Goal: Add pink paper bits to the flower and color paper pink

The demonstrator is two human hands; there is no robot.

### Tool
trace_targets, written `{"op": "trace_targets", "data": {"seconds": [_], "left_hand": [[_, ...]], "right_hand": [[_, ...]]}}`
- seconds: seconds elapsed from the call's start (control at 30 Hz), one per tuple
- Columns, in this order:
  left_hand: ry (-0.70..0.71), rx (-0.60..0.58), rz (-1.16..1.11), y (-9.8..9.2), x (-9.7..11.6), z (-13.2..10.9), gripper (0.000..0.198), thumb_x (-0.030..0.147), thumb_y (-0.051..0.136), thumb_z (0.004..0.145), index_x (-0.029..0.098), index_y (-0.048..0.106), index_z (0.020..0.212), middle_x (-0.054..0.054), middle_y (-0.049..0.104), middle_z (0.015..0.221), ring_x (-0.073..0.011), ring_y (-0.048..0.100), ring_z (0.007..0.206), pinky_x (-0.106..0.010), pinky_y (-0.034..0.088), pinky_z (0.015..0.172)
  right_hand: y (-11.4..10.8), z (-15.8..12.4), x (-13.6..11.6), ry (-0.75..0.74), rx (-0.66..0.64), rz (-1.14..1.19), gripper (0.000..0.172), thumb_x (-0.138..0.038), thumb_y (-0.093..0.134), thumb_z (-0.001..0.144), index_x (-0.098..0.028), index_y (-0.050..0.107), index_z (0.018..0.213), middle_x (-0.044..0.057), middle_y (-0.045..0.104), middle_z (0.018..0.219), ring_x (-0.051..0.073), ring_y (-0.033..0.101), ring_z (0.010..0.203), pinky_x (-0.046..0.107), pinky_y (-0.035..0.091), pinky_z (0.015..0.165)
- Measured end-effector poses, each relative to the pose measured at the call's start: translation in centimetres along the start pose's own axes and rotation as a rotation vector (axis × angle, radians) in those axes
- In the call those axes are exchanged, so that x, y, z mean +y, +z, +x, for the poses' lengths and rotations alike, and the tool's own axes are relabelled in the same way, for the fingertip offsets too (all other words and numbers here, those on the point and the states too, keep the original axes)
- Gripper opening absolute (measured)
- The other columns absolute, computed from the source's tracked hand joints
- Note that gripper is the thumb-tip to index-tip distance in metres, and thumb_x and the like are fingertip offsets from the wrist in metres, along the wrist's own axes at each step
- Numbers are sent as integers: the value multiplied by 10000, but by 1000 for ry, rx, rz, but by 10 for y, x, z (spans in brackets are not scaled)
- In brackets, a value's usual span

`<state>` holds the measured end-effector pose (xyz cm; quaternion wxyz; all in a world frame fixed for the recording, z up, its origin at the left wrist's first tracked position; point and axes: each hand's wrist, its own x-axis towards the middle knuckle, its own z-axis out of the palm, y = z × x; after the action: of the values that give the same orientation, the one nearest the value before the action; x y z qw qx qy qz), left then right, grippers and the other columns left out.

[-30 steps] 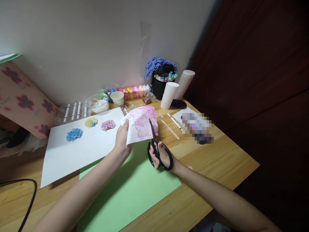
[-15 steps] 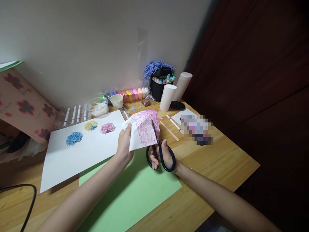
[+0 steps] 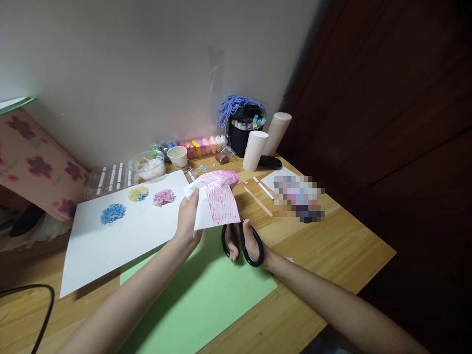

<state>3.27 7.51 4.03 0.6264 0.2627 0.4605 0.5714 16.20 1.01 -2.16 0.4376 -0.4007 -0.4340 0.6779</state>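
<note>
Thin white paper [image 3: 220, 200], streaked with pink marker, is pinched by my left hand [image 3: 189, 216] at its left side. Under its lower right edge, my right hand [image 3: 250, 241] has fingers through the black handles of a pair of scissors [image 3: 261, 253]. The paper hides most of the blades. Beneath both hands lies a green sheet [image 3: 206, 295]. To the left, a white sheet [image 3: 129, 246] bears a blue crumpled-paper cluster [image 3: 113, 214], a yellow one [image 3: 137, 194] with a little blue, and a pink one [image 3: 164, 197].
Behind stand a paper cup [image 3: 177, 157], a clear bowl [image 3: 147, 168], a black marker holder [image 3: 240, 140] and a white cylinder [image 3: 255, 151]. A wooden stick [image 3: 258, 200] and a white marker [image 3: 263, 188] lie right of the paper. A black cable [image 3: 51, 305] curves at left.
The scissors' blade, earlier visible in front of the pink paper, is now mostly behind it. The paper's right part has folded back, and a small pink scrap shows by my right forearm.
</note>
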Motion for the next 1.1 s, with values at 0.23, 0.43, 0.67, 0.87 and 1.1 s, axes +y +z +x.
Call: {"op": "trace_targets", "data": {"seconds": [0.23, 0.43, 0.67, 0.87, 1.1], "left_hand": [[34, -79, 55, 2, 0, -5, 341, 374, 635, 778, 130, 645, 1015, -64, 709, 869, -216, 652, 855, -282, 476, 752], [31, -92, 102, 2, 1, -7, 362, 391, 629, 771, 132, 634, 1024, -50, 703, 846, -213, 646, 825, -280, 476, 721], [29, -93, 146, 3, 4, -11, 365, 419, 633, 760, 149, 631, 1007, -35, 691, 813, -193, 636, 769, -260, 463, 678], [23, -89, 153, 3, 4, -10, 325, 406, 609, 779, 161, 631, 992, -17, 682, 783, -181, 628, 745, -254, 456, 678], [12, -88, 174, 3, 4, -9, 339, 410, 621, 769, 151, 630, 986, -24, 681, 802, -175, 622, 728, -254, 455, 672]], "right_hand": [[-2, 1, -15, -14, -9, 27, 836, -959, 213, 519, -178, 492, 627, -53, 415, 332, 99, 441, 288, 236, 455, 395], [-9, 2, -17, -9, -14, 20, 860, -956, 185, 532, -160, 507, 580, -29, 430, 332, 98, 448, 290, 239, 452, 389], [-12, 3, -11, -21, 37, -57, 830, -944, 119, 565, -185, 437, 456, -41, 346, 306, 74, 384, 254, 213, 383, 327], [-12, 0, -8, -8, 147, -53, 740, -934, 277, 568, -208, 420, 561, -90, 296, 305, 64, 309, 225, 188, 286, 267], [-12, 0, -18, 0, 41, -49, 872, -952, 132, 539, -168, 513, 522, -34, 386, 311, 78, 406, 258, 215, 419, 348]]}}
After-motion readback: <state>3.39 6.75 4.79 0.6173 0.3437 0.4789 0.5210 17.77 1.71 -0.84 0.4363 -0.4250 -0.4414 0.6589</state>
